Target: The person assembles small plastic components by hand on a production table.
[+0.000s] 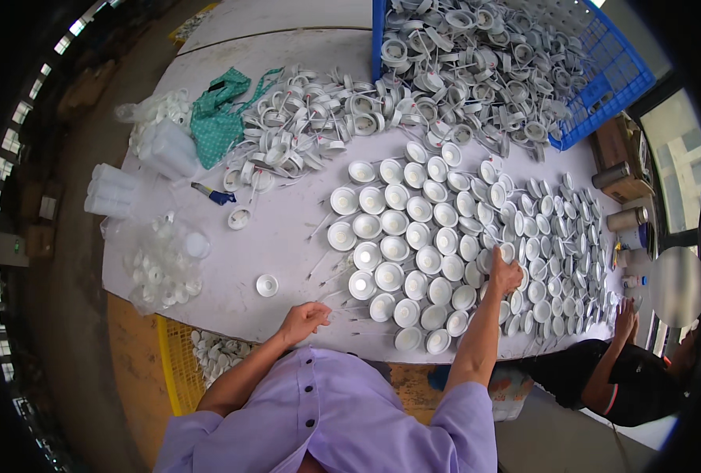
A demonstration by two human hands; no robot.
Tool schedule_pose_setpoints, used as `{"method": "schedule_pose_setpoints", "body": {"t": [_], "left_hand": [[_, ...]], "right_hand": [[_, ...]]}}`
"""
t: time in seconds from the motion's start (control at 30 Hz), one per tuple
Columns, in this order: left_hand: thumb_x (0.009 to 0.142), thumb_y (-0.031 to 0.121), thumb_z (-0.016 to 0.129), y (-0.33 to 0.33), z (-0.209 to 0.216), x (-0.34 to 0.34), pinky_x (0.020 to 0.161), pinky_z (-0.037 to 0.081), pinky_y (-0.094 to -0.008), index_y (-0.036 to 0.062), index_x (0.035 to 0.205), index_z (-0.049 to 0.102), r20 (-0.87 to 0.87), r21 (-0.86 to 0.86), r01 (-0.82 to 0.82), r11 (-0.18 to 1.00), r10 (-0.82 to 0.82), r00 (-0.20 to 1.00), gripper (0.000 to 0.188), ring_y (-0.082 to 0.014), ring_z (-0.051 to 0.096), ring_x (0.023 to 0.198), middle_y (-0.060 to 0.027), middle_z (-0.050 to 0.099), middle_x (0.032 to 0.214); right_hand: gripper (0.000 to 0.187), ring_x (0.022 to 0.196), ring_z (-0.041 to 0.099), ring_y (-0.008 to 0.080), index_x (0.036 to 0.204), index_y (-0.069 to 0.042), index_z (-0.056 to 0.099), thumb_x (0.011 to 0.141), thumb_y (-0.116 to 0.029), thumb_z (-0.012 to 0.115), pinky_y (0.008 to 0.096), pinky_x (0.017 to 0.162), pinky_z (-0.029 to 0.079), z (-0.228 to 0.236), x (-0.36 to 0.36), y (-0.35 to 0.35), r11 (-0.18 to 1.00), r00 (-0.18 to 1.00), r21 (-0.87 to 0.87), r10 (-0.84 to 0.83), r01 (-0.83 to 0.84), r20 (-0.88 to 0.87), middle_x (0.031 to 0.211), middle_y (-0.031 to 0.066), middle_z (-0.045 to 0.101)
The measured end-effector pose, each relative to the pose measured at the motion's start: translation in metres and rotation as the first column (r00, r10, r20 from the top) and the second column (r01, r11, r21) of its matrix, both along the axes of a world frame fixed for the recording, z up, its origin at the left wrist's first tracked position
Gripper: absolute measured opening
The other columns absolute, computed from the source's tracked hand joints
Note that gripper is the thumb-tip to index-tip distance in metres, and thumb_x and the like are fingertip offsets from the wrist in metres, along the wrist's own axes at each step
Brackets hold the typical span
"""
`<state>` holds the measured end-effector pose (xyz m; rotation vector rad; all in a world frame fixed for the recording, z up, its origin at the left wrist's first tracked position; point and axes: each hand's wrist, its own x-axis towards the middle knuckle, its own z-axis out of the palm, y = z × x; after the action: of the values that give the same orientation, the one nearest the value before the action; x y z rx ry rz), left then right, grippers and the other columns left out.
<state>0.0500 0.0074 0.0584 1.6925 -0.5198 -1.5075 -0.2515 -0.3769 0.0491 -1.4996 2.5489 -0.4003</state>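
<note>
Rows of white round downlights (417,209), dish-shaped with thin wire leads, cover the middle and right of the table. Among them, my right hand (505,272) reaches forward with its fingers closed at the rim of one white downlight (508,252); the fingers partly hide it. My left hand (304,322) is over the near table edge, its fingers loosely bent and apart, with nothing visible in them. It is close to the wire leads left of the rows. A single downlight (267,285) stands apart, up and left of that hand.
A blue crate (602,87) full of white fittings stands at the back right. Loose fittings (303,118), a green dotted cloth (216,118), a cutter knife (212,193) and a bag of white parts (165,264) lie leftward. Another person (634,378) works at the right.
</note>
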Motion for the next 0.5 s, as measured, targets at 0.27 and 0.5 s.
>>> {"method": "schedule_pose_setpoints", "body": {"t": [0.27,0.5], "left_hand": [[0.09,0.014,0.055,0.011,-0.005,-0.001,0.058,0.046,-0.0215,0.0009,0.109,0.058,-0.021,-0.035,-0.067,0.997,0.066,0.998,0.023,-0.0149,0.065,0.091,-0.0063,0.064,0.101],[0.093,0.016,0.053,0.017,-0.006,-0.003,0.058,0.047,-0.0225,0.0022,0.108,0.058,-0.012,-0.006,-0.067,0.998,0.067,0.998,0.022,-0.0165,0.065,0.092,-0.007,0.063,0.104]], "right_hand": [[0.082,0.12,0.043,0.0329,0.117,-0.008,0.061,0.059,-0.065,0.069,0.0487,0.099,0.036,-0.006,0.003,-0.003,0.999,0.999,0.018,0.028,-0.029,0.027,0.126,0.018,0.05],[0.054,0.095,0.057,0.0348,0.105,0.007,0.06,0.073,-0.034,0.074,0.0424,0.087,0.045,-0.032,0.005,0.023,0.72,0.931,-0.628,0.366,-0.295,-0.018,0.107,0.0227,0.058]]}}
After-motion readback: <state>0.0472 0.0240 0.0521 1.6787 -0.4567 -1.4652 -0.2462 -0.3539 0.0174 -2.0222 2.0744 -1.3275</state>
